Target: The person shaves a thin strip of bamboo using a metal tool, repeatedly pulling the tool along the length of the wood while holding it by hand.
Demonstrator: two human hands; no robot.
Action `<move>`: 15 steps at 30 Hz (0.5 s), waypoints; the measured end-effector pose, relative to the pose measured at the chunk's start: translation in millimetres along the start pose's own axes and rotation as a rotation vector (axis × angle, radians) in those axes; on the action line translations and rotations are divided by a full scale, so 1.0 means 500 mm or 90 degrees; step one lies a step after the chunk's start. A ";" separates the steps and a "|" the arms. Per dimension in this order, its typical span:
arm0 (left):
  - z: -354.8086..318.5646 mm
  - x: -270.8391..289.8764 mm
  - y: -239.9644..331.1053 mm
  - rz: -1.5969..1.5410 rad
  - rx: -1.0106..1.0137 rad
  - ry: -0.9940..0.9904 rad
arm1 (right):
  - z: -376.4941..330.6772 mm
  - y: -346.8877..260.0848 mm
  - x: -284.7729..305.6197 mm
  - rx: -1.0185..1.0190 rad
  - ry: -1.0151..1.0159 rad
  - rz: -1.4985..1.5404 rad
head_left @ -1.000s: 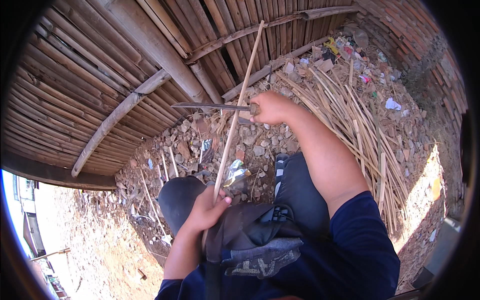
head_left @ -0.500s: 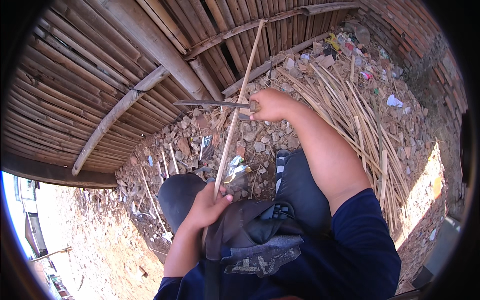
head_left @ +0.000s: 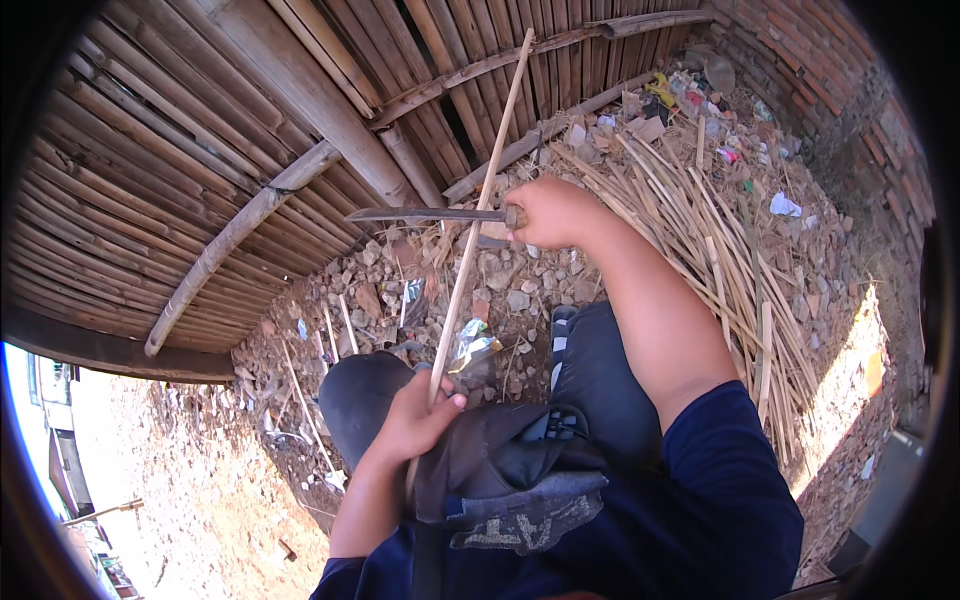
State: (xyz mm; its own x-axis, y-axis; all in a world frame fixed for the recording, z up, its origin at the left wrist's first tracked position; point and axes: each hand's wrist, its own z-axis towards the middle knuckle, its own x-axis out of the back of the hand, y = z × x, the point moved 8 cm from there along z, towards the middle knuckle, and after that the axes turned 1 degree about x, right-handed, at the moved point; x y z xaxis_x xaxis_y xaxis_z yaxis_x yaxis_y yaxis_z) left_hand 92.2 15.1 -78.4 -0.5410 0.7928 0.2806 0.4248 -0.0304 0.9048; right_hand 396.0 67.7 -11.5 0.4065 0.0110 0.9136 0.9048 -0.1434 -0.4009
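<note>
A long thin bamboo strip (head_left: 462,285) slants from my lap up toward the bamboo wall. My left hand (head_left: 418,412) is closed round its lower part, just above my lap. My right hand (head_left: 545,212) grips the short wooden handle of a machete (head_left: 430,214). The dark blade points left and lies across the strip, seeming to touch it; the exact contact is too small to make out. Part of the strip's lower end is hidden behind my left hand and clothing.
A heap of split bamboo strips (head_left: 715,240) lies on the rubble to my right. The bamboo slat wall (head_left: 200,170) rises in front and to the left, a brick wall (head_left: 830,70) at far right. Plastic litter (head_left: 472,345) and stones cover the ground by my knees.
My right hand and the machete have shifted very slightly right and down. The bamboo strip's top has tipped slightly up and right, while my left hand keeps its hold.
</note>
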 end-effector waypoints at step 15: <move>-0.001 0.012 -0.021 -0.072 0.011 0.009 | -0.011 -0.042 -0.006 0.009 -0.079 0.014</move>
State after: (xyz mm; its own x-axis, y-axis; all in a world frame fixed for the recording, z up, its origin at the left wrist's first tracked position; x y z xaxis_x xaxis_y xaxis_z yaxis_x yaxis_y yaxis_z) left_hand 84.0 19.8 -86.0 -0.5958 0.7822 0.1821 0.3728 0.0686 0.9254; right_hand 375.0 65.4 -5.3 0.4374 0.1299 0.8898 0.8972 -0.1304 -0.4220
